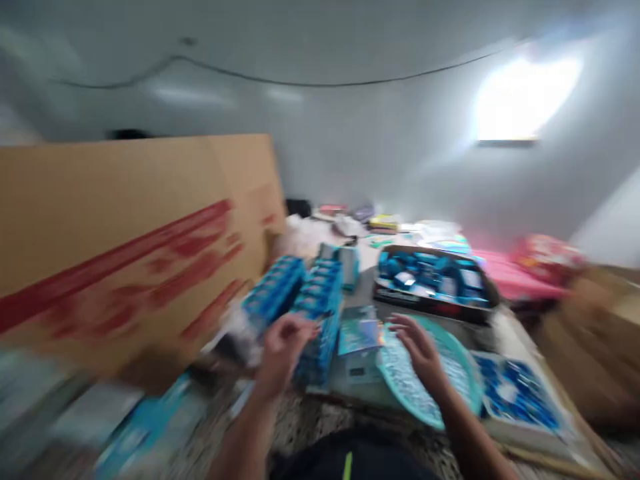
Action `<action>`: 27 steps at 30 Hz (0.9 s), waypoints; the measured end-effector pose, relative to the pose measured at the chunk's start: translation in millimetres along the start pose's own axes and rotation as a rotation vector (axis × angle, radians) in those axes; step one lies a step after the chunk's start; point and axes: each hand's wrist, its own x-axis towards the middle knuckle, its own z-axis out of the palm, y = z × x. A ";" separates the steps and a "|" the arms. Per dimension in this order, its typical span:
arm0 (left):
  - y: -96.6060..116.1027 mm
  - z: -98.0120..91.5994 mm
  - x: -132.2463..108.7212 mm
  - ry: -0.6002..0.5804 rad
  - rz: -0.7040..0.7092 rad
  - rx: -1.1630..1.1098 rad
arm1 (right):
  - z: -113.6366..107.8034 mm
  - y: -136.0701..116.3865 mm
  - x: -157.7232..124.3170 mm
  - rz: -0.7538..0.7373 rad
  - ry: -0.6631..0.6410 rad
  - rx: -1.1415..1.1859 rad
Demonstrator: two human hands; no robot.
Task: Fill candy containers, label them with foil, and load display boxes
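Note:
My left hand (286, 341) is closed in a pinch over the near part of a row of blue boxes (320, 287). Blur hides what, if anything, it holds. Another row of blue boxes (277, 287) lies to its left. My right hand (419, 347) has its fingers stretched out and holds nothing I can see. It hovers over the left part of a round turquoise basket (467, 353), which is full of small whitish pieces. Between my hands lie a shiny blue-green card or packet (357, 330) and a pale box (361, 367).
Behind the basket stands a dark-rimmed carton (415, 301) of blue packets. A white tray (565, 417) with blue items lies at the right. A big cardboard box (125, 220) walls the left side. Brown cardboard (590, 340) and a pink bundle (520, 273) are at the right.

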 end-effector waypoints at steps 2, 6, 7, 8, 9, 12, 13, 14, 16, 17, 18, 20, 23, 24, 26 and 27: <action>-0.9 2.0 11.8 -0.165 -0.039 -0.073 | -18.4 -6.9 -14.3 0.032 0.226 -0.011; 1.8 -1.2 14.3 -0.216 -0.076 -0.168 | -10.9 -7.6 -38.8 0.138 0.253 0.027; 3.1 -3.7 12.8 -0.249 -0.093 -0.171 | -1.9 -8.3 -42.4 0.163 0.255 0.030; 4.3 -6.3 11.8 -0.318 -0.113 -0.164 | 8.3 -10.6 -44.9 0.183 0.269 0.036; 5.3 -9.1 11.5 -0.385 -0.133 -0.160 | 19.3 -14.9 -46.6 0.203 0.279 0.049; 5.4 -20.7 12.6 -0.472 -0.190 -0.179 | 54.8 -39.8 -46.0 0.237 0.217 0.126; 4.3 -26.3 13.4 -0.483 -0.210 -0.188 | 67.2 -50.2 -43.3 0.230 0.174 0.152; 2.7 -32.8 14.9 -0.496 -0.229 -0.193 | 79.5 -60.3 -39.3 0.212 0.138 0.177; -2.2 -46.5 21.5 -0.534 -0.255 -0.180 | 101.5 -77.1 -28.2 0.146 0.099 0.216; -4.8 -52.3 26.4 -0.557 -0.263 -0.166 | 110.5 -83.1 -22.4 0.112 0.108 0.217; -7.1 -56.9 31.6 -0.584 -0.268 -0.152 | 118.1 -87.6 -17.4 0.084 0.133 0.211; -9.5 -61.8 40.9 -0.642 -0.283 -0.128 | 129.6 -92.5 -11.4 0.055 0.210 0.205; -6.7 -59.4 50.2 -0.692 -0.323 -0.087 | 136.6 -92.2 -8.8 0.053 0.303 0.258; -4.5 -56.5 52.8 -0.696 -0.326 -0.060 | 135.3 -90.6 -7.2 0.047 0.319 0.273; 0.4 -48.5 58.7 -0.685 -0.295 0.039 | 127.4 -86.1 -0.2 0.027 0.331 0.263; 2.7 -43.8 62.1 -0.664 -0.251 0.116 | 121.4 -83.4 5.2 0.022 0.322 0.247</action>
